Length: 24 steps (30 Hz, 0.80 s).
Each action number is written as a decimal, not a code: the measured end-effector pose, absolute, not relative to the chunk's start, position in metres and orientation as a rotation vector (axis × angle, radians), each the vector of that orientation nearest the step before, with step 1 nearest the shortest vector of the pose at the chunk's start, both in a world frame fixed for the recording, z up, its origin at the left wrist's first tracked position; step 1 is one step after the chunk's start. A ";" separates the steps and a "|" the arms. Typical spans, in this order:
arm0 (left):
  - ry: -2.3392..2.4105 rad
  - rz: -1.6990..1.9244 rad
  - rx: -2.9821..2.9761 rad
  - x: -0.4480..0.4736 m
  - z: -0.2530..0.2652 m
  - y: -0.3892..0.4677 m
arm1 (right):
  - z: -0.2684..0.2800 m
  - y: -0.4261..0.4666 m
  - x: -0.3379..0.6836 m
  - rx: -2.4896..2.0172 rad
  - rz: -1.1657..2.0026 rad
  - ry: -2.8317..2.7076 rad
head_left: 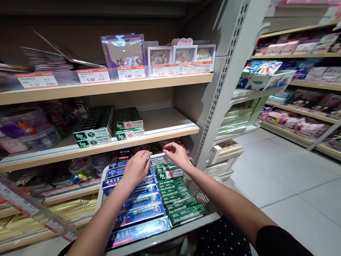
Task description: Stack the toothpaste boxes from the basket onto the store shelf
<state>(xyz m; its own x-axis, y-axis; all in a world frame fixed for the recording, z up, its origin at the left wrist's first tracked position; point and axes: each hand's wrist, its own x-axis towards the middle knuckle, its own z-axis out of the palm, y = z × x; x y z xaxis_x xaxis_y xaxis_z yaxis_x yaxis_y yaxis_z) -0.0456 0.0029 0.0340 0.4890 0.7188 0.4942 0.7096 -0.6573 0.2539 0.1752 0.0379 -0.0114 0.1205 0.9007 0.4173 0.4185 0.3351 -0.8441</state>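
A grey plastic basket [137,247] rests over my lap. Its left side holds blue toothpaste boxes [143,214] in a stacked row. On its right side lie green Doc.Golden boxes [183,216], with one white-and-green box [168,174] turned face-up among them. Over the far end of the blue boxes is my left hand [136,167], fingers loosely bent and pointing right. Across a small gap, my right hand [176,155] hovers above the far end of the green boxes, its fingers curved and apart from the thumb. I see nothing held in either hand.
Ahead, the middle shelf [171,134] carries two groups of green-and-white boxes [93,128]. Above, another shelf [87,88] bears price tags and small gift boxes [183,55]. A lit phone [123,154] stands behind the basket. A slotted metal post [227,59] rises at the right.
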 end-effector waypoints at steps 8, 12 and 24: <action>1.246 0.257 2.972 0.015 -0.010 -0.015 | -0.028 0.016 0.198 -1.624 0.268 -1.932; 1.414 0.251 2.946 0.035 -0.041 -0.017 | -0.037 0.002 0.198 -1.768 0.183 -2.201; 1.639 0.178 2.792 0.052 -0.080 -0.016 | -0.052 -0.003 0.197 -1.847 0.009 -2.372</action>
<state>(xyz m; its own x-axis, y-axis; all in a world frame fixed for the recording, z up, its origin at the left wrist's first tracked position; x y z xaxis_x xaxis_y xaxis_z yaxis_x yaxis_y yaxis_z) 0.0516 -0.0164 -0.0801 0.4842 0.8628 0.1454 0.8739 -0.4851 -0.0312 0.1972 -0.0034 -0.0515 -0.2396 0.9654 0.1029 0.9646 0.2487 -0.0877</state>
